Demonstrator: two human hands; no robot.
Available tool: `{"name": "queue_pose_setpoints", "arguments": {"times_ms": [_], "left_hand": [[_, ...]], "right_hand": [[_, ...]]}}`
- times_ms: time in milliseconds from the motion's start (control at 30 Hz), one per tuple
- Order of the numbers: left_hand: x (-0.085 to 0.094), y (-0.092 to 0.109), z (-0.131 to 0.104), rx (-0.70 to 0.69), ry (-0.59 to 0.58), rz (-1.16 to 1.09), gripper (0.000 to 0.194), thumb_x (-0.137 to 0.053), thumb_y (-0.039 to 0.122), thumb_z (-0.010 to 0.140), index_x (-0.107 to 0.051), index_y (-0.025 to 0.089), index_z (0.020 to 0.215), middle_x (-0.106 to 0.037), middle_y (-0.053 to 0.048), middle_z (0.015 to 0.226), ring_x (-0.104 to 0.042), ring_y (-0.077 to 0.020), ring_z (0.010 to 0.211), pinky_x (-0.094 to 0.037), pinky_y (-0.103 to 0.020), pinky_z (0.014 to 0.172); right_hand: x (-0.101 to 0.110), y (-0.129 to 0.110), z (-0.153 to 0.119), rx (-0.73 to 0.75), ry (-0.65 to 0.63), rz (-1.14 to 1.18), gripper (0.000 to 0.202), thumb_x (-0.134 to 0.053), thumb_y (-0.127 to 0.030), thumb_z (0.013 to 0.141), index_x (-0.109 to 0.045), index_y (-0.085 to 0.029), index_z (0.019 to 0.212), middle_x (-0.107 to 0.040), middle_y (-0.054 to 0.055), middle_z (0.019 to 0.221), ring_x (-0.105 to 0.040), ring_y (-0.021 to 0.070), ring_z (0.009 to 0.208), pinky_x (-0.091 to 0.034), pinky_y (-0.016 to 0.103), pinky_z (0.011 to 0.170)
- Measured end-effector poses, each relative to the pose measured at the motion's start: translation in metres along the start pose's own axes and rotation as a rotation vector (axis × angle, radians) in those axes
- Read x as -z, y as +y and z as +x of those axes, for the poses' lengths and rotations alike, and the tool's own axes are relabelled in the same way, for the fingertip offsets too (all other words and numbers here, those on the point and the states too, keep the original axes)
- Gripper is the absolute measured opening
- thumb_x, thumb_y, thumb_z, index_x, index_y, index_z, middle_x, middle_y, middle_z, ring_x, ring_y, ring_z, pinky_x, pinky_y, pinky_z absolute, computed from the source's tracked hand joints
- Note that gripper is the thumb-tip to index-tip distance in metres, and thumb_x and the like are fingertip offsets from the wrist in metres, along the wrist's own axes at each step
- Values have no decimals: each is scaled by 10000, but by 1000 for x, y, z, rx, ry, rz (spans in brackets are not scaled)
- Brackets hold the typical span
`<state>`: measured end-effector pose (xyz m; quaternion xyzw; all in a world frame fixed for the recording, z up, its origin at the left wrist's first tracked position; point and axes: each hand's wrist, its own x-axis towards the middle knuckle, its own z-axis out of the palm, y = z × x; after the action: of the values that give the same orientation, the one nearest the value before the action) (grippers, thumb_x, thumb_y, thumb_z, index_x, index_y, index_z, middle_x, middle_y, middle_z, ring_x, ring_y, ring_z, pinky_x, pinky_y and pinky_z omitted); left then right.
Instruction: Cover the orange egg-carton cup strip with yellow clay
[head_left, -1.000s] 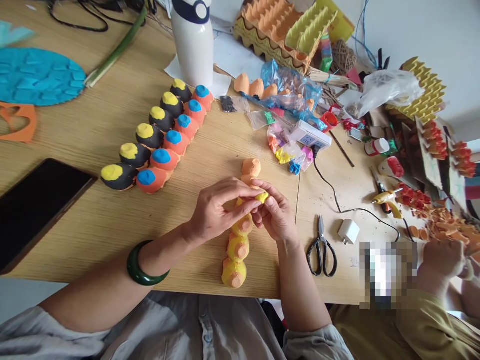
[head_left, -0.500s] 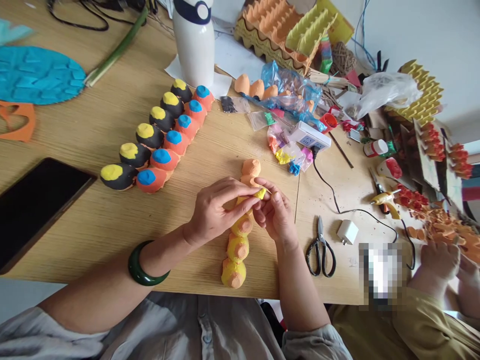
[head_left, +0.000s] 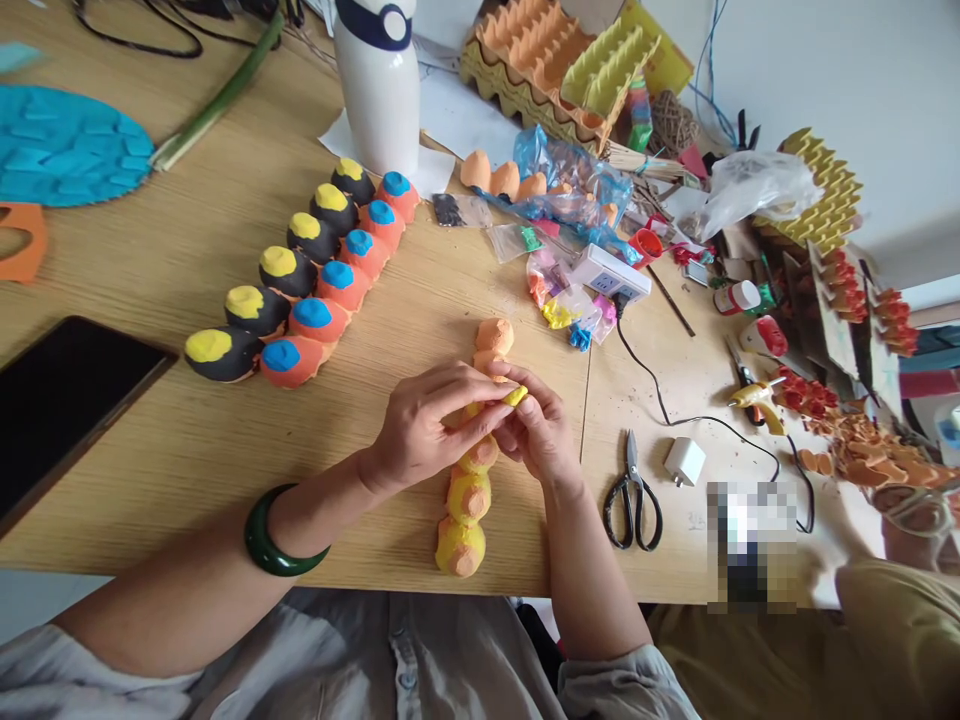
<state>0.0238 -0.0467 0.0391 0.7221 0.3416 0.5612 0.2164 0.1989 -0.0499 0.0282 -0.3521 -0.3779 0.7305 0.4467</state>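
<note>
A small piece of yellow modelling clay (head_left: 516, 396) is pinched between the fingertips of my left hand (head_left: 435, 420) and my right hand (head_left: 538, 425). Both hands are closed on it, above a strip of orange egg-carton cups (head_left: 495, 336) lying lengthwise on the table. The strip's near cups are coated in yellow clay (head_left: 469, 497), with bare orange tips; its far cups are plain orange. My hands hide part of its middle. To the left lie a row of black cups with yellow tops (head_left: 287, 270) and a row of orange-red cups with blue tops (head_left: 341, 285).
Scissors (head_left: 634, 495) and a white plug adapter (head_left: 685, 461) lie right of my right arm. A dark phone (head_left: 71, 410) is at the left. Behind stand a white vase (head_left: 379, 95), clay packets (head_left: 559, 300), a power strip (head_left: 611, 272) and egg trays (head_left: 540, 70). A co-worker's sleeve (head_left: 900, 610) shows at right.
The yellow clay has been turned and squeezed slightly between my fingertips. The view has shifted a little, so the table things sit further left. The co-worker's hands have moved.
</note>
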Motion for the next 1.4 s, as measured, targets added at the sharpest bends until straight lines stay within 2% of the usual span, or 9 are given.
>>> {"name": "queue_pose_setpoints", "arguments": {"times_ms": [167, 300, 500, 667, 800, 900, 1067, 1300, 1400], "left_hand": [[1, -1, 1, 39, 42, 1, 98, -719, 185, 987, -789, 210, 1052, -835, -21, 916, -777, -142, 833, -612, -258, 830], [0, 2, 0, 35, 65, -11, 118, -714, 175, 990, -783, 227, 1071, -833, -14, 923, -777, -141, 842, -615, -258, 820], [-6, 0, -4, -43, 49, -16, 115, -738, 160, 966, -784, 211, 1059, -830, -25, 909, -767, -140, 820, -613, -250, 820], [-5, -1, -4, 197, 52, -113, 96, -726, 249, 989, -808, 211, 1020, -843, -32, 944, -788, -157, 871, -623, -259, 847], [-2, 0, -3, 413, 2, -219, 138, -760, 323, 962, -818, 198, 978, -842, -33, 943, -791, -161, 808, -636, -242, 756], [-2, 0, -2, 488, -20, -287, 191, -788, 376, 934, -811, 189, 903, -833, -42, 904, -791, -174, 781, -640, -249, 724], [-3, -3, 0, 624, -88, -445, 286, -781, 463, 924, -785, 180, 876, -818, -33, 817, -787, -180, 718, -635, -250, 675], [-2, -3, 1, 577, -94, -286, 277, -767, 435, 937, -752, 184, 819, -793, -12, 770, -747, -162, 715, -577, -241, 666], [-2, -7, -1, 450, -70, -113, 312, -749, 390, 956, -688, 191, 723, -736, 9, 691, -658, -123, 623, -510, -234, 615]], "right_hand": [[6, -6, 2, -19, -47, 64, 591, -785, -687, 843, -716, -275, 1261, -600, -78, 703, -213, 24, 397, -162, 163, 333], [8, -7, 2, -37, -73, 60, 650, -758, -746, 829, -709, -274, 1273, -588, -83, 693, -164, 23, 394, -147, 172, 331], [0, -1, 0, -5, 12, -25, 517, -797, -602, 879, -709, -243, 1241, -550, -92, 638, -239, 27, 396, -160, 175, 362], [2, -1, 0, 117, 103, -110, 526, -775, -612, 887, -722, -257, 1271, -671, -38, 762, -416, 59, 450, -335, 196, 374], [-3, -5, -4, 214, 117, -232, 419, -878, -443, 834, -774, -285, 1208, -703, -30, 799, -535, 90, 529, -488, 224, 444], [-8, -6, -6, 216, 150, -231, 280, -853, -374, 869, -802, -297, 1133, -727, -23, 808, -570, 99, 544, -527, 236, 461], [-9, -4, -4, 159, 180, -168, 253, -864, -438, 847, -794, -243, 992, -708, -34, 711, -552, 88, 466, -495, 223, 399], [-10, -6, -2, 185, 296, -67, 244, -846, -465, 847, -782, -235, 899, -640, -57, 638, -497, 68, 432, -424, 195, 364], [-13, -7, -5, 262, 333, -181, 218, -835, -444, 868, -791, -244, 942, -652, -49, 670, -522, 74, 483, -462, 206, 423]]}}
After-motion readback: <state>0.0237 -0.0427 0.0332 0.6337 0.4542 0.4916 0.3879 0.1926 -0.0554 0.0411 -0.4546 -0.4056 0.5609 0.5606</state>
